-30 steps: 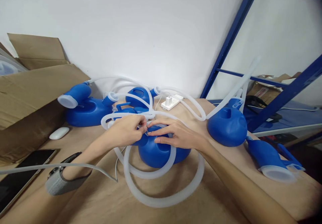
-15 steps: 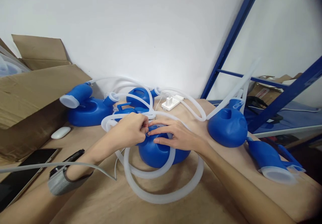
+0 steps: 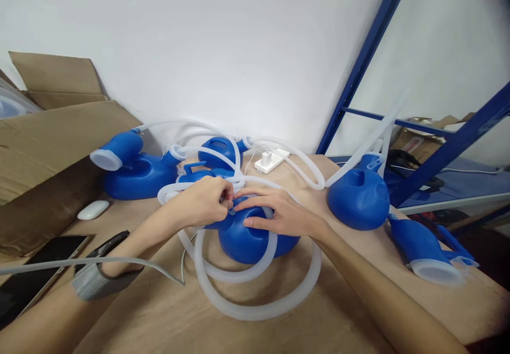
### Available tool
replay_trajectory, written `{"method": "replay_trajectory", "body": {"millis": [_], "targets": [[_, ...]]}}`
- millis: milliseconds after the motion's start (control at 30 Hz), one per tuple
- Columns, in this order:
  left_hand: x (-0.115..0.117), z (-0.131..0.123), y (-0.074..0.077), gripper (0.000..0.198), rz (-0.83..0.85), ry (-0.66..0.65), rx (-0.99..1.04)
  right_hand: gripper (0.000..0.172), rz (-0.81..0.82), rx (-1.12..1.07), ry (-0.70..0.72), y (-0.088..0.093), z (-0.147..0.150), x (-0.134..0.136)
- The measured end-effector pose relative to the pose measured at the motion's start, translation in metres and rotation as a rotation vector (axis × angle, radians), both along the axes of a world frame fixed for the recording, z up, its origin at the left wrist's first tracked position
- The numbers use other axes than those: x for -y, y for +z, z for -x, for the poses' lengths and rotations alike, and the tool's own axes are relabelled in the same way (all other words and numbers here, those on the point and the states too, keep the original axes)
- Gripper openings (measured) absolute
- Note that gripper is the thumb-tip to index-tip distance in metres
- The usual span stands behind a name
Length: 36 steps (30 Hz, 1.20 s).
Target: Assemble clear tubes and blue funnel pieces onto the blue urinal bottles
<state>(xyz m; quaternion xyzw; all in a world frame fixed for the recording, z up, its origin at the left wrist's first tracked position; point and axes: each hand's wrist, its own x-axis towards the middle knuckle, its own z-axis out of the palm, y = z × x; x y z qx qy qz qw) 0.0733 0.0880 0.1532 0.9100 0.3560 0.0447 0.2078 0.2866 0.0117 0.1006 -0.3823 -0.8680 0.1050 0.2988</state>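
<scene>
A blue plastic urinal bottle (image 3: 243,242) lies on the table in front of me, with a translucent ribbed hose (image 3: 258,311) looping around and across it. At the bottle's neck, my left hand (image 3: 209,200) is closed in a pinch at a small clear plastic piece (image 3: 231,211); the fingertips partly hide it. My right hand (image 3: 282,213) rests over the bottle from the right and holds it, thumb by the handle opening. Its index and middle fingertips reach the neck beside the left fingertips. The far side of the neck is hidden.
More blue urinal bottles stand at left (image 3: 139,176), behind, and at right (image 3: 358,200); another (image 3: 418,245) lies near the right edge. A power strip (image 3: 272,161), cardboard box (image 3: 67,141), white mouse (image 3: 93,210) and phone (image 3: 48,266) surround the work. A cable crosses my left wrist.
The view has shifted slightly. My left fingers have lifted a little at the neck, so the small clear piece shows more. The right hand stays on the bottle.
</scene>
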Motion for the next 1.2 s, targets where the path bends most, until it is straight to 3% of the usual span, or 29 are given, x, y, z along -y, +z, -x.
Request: {"method": "replay_trajectory", "body": {"millis": [267,1200], "targets": [[0.0000,-0.0005,-0.0023,0.014,-0.022,0.022,0.017,0.029,-0.079,0.096,0.011,-0.0016,-0.0013,0.0014],[-0.0040,-0.0012,-0.0008,0.010,0.042,0.101,0.026,0.037,-0.126,0.194,0.025,-0.0020,-0.0033,0.0004]]}}
